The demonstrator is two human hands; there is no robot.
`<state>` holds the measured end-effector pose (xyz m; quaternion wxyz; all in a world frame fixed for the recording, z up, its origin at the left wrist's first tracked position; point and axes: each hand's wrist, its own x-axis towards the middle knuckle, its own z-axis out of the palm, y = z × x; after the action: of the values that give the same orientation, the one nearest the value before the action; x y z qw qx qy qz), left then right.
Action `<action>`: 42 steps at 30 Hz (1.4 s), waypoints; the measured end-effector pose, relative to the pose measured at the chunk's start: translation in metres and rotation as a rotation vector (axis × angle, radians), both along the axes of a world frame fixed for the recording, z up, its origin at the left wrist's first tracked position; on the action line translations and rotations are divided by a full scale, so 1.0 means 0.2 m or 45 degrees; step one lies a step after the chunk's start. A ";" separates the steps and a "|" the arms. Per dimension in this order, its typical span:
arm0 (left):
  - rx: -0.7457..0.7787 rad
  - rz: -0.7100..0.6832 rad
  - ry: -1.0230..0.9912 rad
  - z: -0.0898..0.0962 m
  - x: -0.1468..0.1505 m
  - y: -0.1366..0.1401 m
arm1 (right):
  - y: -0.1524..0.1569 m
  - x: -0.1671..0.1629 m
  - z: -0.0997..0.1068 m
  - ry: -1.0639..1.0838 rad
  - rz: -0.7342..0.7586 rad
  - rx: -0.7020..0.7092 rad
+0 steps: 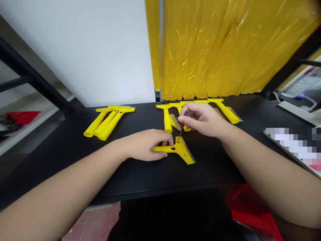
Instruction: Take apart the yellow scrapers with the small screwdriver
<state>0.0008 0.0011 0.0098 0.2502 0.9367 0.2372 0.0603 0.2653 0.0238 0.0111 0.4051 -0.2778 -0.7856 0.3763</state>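
My left hand [147, 144] is wrapped round the handle of a yellow scraper [184, 155] lying on the black table. Its wide head points right, with a thin metal blade along the far edge and a screw on its face. Above it, my right hand [200, 119] pinches a screwdriver [187, 114] with a dark translucent handle. The screwdriver's shaft slants down and its tip meets the upper part of the scraper head. Behind my right hand lie several more yellow scrapers [167, 118], partly hidden by it, with loose metal blades [175, 122] among them.
On the left of the black table [120, 177], a few yellow scrapers [110, 124] lie bunched together. A white panel [100, 50] and yellow plastic sheeting [213, 50] stand at the back. Black frame bars [37, 77] rise at the sides. A blurred-out flat item [296, 150] lies right.
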 end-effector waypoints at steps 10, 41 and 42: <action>-0.055 0.036 -0.034 -0.01 0.00 0.00 | 0.00 0.01 0.01 -0.032 -0.010 0.081; -0.109 0.002 -0.124 -0.03 0.00 0.01 | 0.02 -0.01 -0.02 0.303 0.064 -0.216; -0.112 0.003 -0.123 -0.03 0.00 0.01 | 0.02 -0.01 -0.02 0.296 0.061 -0.216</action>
<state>0.0013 0.0040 0.0029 0.3023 0.9205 0.2283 0.0954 0.2639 0.0274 0.0070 0.4596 -0.2468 -0.7050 0.4805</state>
